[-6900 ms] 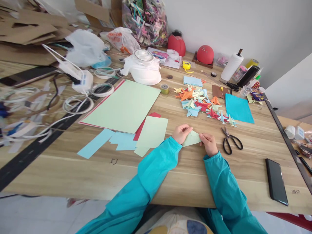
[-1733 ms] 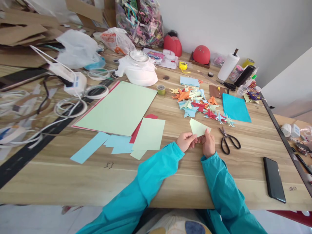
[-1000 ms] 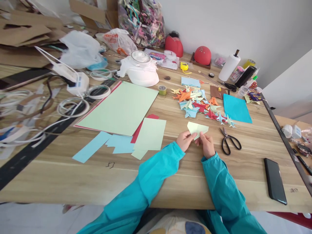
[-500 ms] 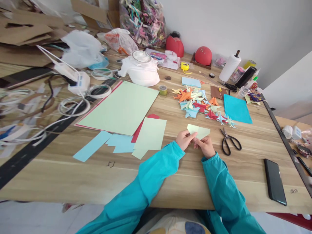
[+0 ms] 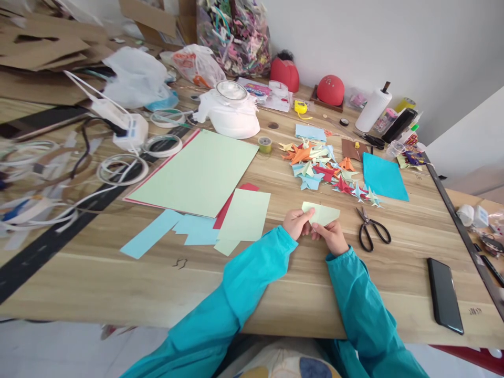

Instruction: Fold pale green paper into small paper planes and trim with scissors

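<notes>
A small pale green piece of folded paper point(image 5: 326, 214) is held between both hands, just above the wooden table. My left hand point(image 5: 296, 222) pinches its left side with the thumb on top. My right hand point(image 5: 331, 235) grips the lower right edge, thumb laid over the paper; the fingers underneath are partly hidden. Beyond the hands lies a pile of folded paper planes point(image 5: 315, 165) in orange, red, blue and pale green. Black-handled scissors point(image 5: 369, 230) rest to the right of my right hand.
Left of my hands are a pale green sheet point(image 5: 246, 215), blue paper strips point(image 5: 151, 233) and a large green sheet point(image 5: 197, 170). A phone point(image 5: 444, 295) lies at the right. Farther back stand a white cloth bundle point(image 5: 228, 118), a tape roll point(image 5: 265, 145) and a turquoise sheet point(image 5: 385, 176).
My left thumb has shifted slightly up and left on the folded paper, away from the right thumb. The whole view has moved a little; the table items stay put.
</notes>
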The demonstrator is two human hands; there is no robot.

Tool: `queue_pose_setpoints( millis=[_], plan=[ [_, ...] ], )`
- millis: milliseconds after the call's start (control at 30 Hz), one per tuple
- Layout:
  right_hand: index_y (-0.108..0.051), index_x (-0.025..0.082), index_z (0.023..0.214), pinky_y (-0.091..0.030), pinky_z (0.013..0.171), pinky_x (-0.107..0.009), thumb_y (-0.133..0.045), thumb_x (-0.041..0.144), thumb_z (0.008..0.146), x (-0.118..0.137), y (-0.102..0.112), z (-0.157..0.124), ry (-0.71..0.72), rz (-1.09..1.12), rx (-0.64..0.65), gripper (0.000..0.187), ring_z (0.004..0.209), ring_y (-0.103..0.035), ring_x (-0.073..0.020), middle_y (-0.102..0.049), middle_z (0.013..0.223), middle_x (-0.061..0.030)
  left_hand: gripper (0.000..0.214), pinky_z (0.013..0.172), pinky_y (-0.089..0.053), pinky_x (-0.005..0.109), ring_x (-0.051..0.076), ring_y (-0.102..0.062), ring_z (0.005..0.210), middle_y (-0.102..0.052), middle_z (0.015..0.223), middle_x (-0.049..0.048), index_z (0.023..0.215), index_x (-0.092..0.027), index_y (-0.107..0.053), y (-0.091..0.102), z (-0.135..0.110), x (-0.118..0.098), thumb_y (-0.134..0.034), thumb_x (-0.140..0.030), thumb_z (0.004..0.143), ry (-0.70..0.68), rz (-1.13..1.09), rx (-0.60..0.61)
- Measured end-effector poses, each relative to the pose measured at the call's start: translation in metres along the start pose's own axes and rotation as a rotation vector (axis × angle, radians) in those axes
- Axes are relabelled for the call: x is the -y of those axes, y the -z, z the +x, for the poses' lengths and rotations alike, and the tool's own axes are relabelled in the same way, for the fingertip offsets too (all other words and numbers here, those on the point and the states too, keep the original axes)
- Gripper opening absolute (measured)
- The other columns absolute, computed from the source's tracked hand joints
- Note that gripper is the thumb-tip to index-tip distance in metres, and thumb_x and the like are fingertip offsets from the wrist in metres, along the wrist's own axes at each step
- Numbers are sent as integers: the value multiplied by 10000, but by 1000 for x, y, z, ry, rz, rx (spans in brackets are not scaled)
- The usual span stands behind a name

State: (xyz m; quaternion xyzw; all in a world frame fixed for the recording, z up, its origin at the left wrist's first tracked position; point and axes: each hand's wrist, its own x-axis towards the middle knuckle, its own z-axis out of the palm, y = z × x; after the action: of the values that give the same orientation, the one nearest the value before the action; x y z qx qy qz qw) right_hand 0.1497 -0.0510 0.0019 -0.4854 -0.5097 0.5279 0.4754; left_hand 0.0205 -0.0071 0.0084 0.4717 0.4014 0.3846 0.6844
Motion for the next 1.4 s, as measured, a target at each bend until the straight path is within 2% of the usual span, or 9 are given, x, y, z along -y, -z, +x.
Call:
queue_pose_setpoints(
  millis=[133, 333, 567, 633, 733, 800, 900, 1067, 1400],
  plan=[
    [-634, 155, 563, -381, 430, -214, -631, 411, 722, 0, 1, 0, -18, 4, -11, 301, 416, -497, -93, -598, 483, -8, 611, 316, -268, 220, 75, -399, 283, -473, 329, 26, 377, -137, -491, 2, 2, 3, -435, -601, 771, 6, 18, 14],
    [-636, 149, 551, -379, 442, -217, -638, 411, 714, 1, 2, 0, -50, -13, -19, 308, 414, -488, -91, -595, 467, -12, 496, 327, -254, 203, 59, -370, 291, -426, 311, -31, 427, -152, -480, 5, 3, 0, -557, -548, 715, -59, 51, -122],
    [-624, 150, 558, -372, 436, -217, -629, 444, 717, 0, 2, 0, -34, -61, -14, 334, 414, -472, -89, -580, 461, -11, 564, 314, -242, 208, 65, -374, 272, -421, 305, -14, 415, -159, -449, 6, 5, 3, -423, -588, 781, -75, -30, -92],
    [-614, 150, 558, -369, 432, -215, -616, 458, 726, -1, 3, 1, -16, -79, -24, 351, 411, -466, -86, -573, 459, -9, 520, 322, -264, 203, 65, -392, 290, -444, 324, -16, 437, -154, -467, 4, 3, 1, -501, -572, 743, -82, -25, -65],
    [-608, 151, 562, -365, 429, -211, -581, 483, 748, -2, 3, 2, 2, -99, -8, 381, 414, -460, -83, -565, 465, -7, 362, 340, -320, 203, 78, -438, 330, -508, 377, -32, 548, -138, -540, -1, 1, -2, -734, -443, 562, -54, -20, -21],
    [-614, 151, 578, -367, 433, -207, -562, 491, 760, -2, 3, 3, 11, -108, 13, 389, 421, -458, -81, -566, 479, -7, 341, 357, -354, 216, 92, -471, 356, -552, 422, -30, 617, -126, -576, -3, 1, -1, -789, -360, 489, -36, -64, 9],
    [-627, 150, 597, -362, 424, -205, -577, 498, 742, -3, 3, 3, 2, -111, -8, 380, 408, -450, -80, -554, 461, 0, 299, 403, -398, 244, 115, -516, 401, -587, 465, -12, 613, -116, -606, -5, 2, 0, -783, -330, 500, -31, -157, 86],
    [-585, 154, 478, -351, 414, -209, -618, 477, 703, -5, 2, 2, -2, -139, -79, 395, 391, -440, -82, -551, 425, -5, 237, 470, -450, 285, 152, -560, 445, -620, 490, 19, 585, -108, -650, -5, -1, -6, -771, -301, 521, -31, -153, 190],
    [-583, 155, 457, -344, 413, -212, -616, 440, 708, -3, -1, 1, 0, -202, -143, 381, 389, -444, -86, -559, 418, -11, 208, 508, -475, 302, 176, -590, 485, -643, 514, 34, 541, -109, -653, -4, 2, 1, -774, -275, 505, -27, -130, 77]
  ],
)
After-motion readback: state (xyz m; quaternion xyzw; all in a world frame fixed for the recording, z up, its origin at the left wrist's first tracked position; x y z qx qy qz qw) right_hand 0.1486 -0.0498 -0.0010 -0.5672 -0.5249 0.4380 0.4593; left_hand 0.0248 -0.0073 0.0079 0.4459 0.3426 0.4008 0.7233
